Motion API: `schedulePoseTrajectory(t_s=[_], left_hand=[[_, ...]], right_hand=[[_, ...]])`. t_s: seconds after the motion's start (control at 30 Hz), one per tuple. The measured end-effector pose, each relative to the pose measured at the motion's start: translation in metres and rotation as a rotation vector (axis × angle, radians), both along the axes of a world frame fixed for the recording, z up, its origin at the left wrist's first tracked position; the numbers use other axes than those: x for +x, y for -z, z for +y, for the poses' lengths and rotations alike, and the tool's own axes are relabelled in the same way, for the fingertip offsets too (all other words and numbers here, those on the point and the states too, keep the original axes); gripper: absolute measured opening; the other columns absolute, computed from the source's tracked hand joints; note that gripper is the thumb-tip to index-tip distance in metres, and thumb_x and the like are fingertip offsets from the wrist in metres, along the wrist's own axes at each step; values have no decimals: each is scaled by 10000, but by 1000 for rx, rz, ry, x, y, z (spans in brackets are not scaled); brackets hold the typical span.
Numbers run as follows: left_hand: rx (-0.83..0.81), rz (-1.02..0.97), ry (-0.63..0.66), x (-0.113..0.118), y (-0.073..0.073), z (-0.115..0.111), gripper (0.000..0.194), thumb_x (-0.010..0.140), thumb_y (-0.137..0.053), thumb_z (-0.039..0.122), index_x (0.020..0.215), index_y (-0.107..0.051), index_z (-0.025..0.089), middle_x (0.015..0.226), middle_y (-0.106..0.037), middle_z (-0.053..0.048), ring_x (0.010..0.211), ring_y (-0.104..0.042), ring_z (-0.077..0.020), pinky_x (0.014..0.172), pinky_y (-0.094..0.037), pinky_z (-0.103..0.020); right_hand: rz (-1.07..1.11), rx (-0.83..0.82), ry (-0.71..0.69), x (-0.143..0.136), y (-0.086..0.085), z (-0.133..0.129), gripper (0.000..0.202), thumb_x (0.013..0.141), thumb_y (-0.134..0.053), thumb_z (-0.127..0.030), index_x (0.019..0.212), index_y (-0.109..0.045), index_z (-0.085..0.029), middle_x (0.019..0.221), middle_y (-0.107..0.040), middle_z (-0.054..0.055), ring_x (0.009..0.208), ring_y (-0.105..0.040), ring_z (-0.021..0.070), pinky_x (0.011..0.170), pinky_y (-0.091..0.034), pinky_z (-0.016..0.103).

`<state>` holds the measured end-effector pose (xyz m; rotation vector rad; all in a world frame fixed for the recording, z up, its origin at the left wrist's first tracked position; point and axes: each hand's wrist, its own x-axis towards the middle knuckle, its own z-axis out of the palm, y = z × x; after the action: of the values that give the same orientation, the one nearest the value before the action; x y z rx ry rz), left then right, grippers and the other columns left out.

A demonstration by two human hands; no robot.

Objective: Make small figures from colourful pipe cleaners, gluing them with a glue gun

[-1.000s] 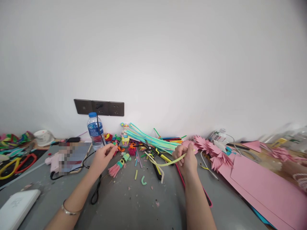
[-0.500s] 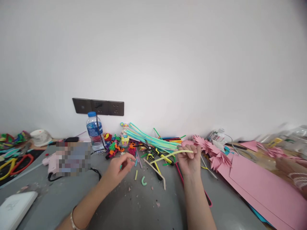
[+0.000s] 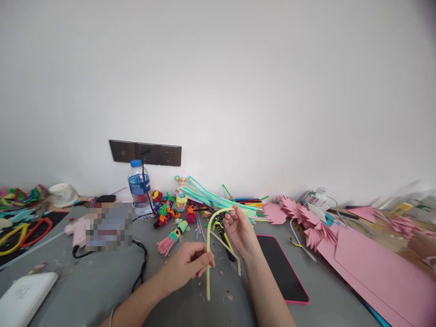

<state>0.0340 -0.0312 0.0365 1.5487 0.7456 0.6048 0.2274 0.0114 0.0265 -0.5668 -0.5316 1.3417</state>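
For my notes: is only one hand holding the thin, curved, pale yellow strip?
No, the left hand pinches the pale yellow strip above its lower end; the right hand holds its upper end.

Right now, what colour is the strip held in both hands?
The strip is pale yellow, clearest in the head view.

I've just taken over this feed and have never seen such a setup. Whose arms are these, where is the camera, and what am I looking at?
There's no machine: these are a person's bare arms, seen from a camera on that person's head, looking forward and down. The left hand grips a pale yellow strip near its lower end; the right hand pinches it near the upper end, so it bends over in an arch. On the grey table lie a bundle of pastel strips, a black tablet-like slab with a pink edge and pink paper sheets. A water bottle stands towards the wall.
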Motion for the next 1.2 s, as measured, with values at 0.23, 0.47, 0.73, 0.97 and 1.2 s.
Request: schedulePoseTrajectory(t_s=[0.23,0.47,0.73,0.97,1.2], left_hand=[[-125,-166,-235,1,1,6,510,828,-489,638,644,-549,165,471,-440,44,453,-402,-91,486,-324,-210],[-119,-239,-364,1,6,11,490,784,-533,650,645,-507,181,433,-333,96,380,-312,-67,430,-266,-202],[-16,-132,-336,-1,10,15,496,810,-483,651,636,-499,186,422,-400,80,351,-345,-68,395,-263,-193],[-7,-97,-363,-2,12,16,479,810,-486,642,649,-500,191,376,-448,75,292,-345,-69,345,-261,-185],[75,-106,-350,-4,8,16,451,835,-525,567,891,-656,139,385,-389,96,316,-308,-60,356,-239,-183]], right_hand=[[-89,64,-272,-7,-3,-12,220,654,-822,-304,819,-706,-217,800,-700,14,705,-619,130,649,-497,236],[-339,90,-501,-18,2,-17,274,673,-828,-313,668,-599,-164,595,-623,-22,529,-527,78,520,-393,171],[-435,59,-650,-25,5,-17,232,726,-792,-274,771,-594,-163,648,-655,-23,498,-552,56,509,-448,149],[-539,38,-698,-28,12,-17,237,714,-797,-297,783,-627,-148,625,-688,-8,467,-597,77,477,-482,165],[-621,39,-775,-29,12,-17,260,708,-790,-345,804,-700,-121,668,-708,23,487,-625,76,515,-504,168]])
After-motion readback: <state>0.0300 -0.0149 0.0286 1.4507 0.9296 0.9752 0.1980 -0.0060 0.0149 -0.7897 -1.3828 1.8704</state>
